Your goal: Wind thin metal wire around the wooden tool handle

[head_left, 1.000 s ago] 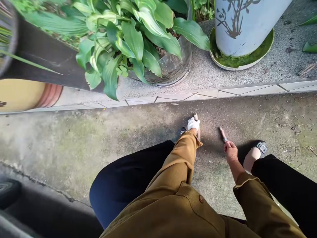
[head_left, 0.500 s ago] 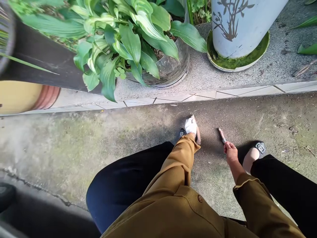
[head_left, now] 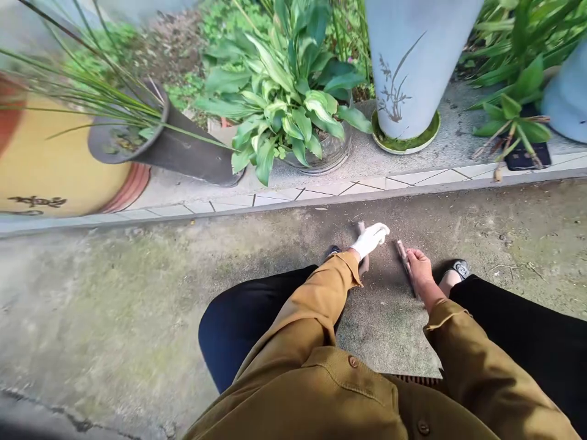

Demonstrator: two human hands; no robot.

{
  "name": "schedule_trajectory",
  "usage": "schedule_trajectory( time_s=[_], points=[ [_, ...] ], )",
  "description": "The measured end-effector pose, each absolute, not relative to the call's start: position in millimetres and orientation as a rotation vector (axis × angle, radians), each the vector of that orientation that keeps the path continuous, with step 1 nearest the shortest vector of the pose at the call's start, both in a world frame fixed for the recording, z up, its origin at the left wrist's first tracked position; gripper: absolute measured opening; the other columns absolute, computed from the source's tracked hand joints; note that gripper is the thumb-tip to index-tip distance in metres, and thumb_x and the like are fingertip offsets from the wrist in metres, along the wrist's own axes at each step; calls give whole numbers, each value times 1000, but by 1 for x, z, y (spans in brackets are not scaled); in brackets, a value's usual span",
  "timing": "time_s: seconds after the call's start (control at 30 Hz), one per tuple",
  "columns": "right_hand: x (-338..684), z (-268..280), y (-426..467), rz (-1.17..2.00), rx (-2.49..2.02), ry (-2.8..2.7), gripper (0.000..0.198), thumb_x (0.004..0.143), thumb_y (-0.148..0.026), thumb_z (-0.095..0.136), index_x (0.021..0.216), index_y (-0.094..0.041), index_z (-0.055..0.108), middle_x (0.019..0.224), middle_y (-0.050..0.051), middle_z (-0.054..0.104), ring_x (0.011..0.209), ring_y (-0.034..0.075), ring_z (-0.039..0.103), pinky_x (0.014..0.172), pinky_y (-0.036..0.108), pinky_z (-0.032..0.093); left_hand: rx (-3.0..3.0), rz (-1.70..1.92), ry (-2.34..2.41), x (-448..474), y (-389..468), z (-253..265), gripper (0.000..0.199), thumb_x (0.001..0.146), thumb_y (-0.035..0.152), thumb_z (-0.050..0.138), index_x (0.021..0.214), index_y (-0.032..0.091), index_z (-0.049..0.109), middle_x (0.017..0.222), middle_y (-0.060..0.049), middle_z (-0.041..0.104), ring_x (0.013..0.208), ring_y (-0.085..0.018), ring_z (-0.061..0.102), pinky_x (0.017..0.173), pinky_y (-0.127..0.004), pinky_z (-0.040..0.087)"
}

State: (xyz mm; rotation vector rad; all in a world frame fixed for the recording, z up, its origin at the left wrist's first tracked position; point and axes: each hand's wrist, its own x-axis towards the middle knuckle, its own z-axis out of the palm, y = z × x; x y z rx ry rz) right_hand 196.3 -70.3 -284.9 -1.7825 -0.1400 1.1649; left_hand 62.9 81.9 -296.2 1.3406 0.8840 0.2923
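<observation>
I can read no words or numbers from where I stand; the dark brush-like marks (head_left: 37, 201) on the yellow pot (head_left: 59, 162) (maybe writing, maybe decoration) are illegible to me.

Bright daylight, soft shadows, blurred left corners, stretched edges

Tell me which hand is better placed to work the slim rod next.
The right, it seems: the bare right hand has its fingers on the slim rod. The gloved left hand is apart from that rod, partly covering a stick-like piece; whether it touches that is unclear.
</observation>
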Motion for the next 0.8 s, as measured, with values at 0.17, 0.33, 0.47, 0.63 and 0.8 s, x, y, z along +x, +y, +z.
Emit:
schedule_trajectory(
  time_s=[0.17, 0.33, 0.47, 0.63, 0.8],
  points=[
    [210, -236, -49, 1118, -1712, -166, 33, 61, -53, 69, 65, -22, 57, 54, -5, 55, 49, 10, 39, 49, 24, 33, 1424, 177, 784, 78, 47, -244, 22, 88, 33, 49, 99, 17, 60, 73, 2, 57, 61, -9, 50, 64, -22, 44],
    [219, -184, -41, 1129, -1627, -216, 33, 59, -50, 71, 68, -19, 62, 53, -4, 56, 48, 9, 38, 47, 23, 30, 1621, 270, 776, 88, 27, -196, 24, 89, 32, 49, 99, 18, 66, 96, -3, 70, 87, -14, 62, 86, -28, 48],
    [225, -130, -41, 1141, -1574, -322, 31, 59, -47, 74, 67, -18, 65, 55, -3, 58, 48, 8, 38, 47, 23, 29, 1743, 264, 817, 92, 22, -153, 23, 88, 32, 52, 94, 17, 68, 94, -4, 71, 89, -17, 63, 86, -30, 47],
    [230, -76, -41, 1159, -1538, -510, 32, 60, -46, 75, 70, -16, 70, 58, -3, 60, 50, 8, 40, 48, 23, 30, 1564, 342, 787, 93, 20, -95, 23, 86, 36, 58, 89, 14, 66, 85, -3, 70, 79, -16, 63, 78, -28, 49],
    [230, -65, -33, 1106, -1557, -600, 35, 62, -50, 73, 71, -16, 69, 64, -1, 61, 52, 9, 42, 49, 24, 33, 1515, 332, 759, 93, 25, -73, 24, 87, 34, 56, 86, 13, 67, 77, -3, 69, 72, -15, 63, 75, -28, 49]
  ],
)
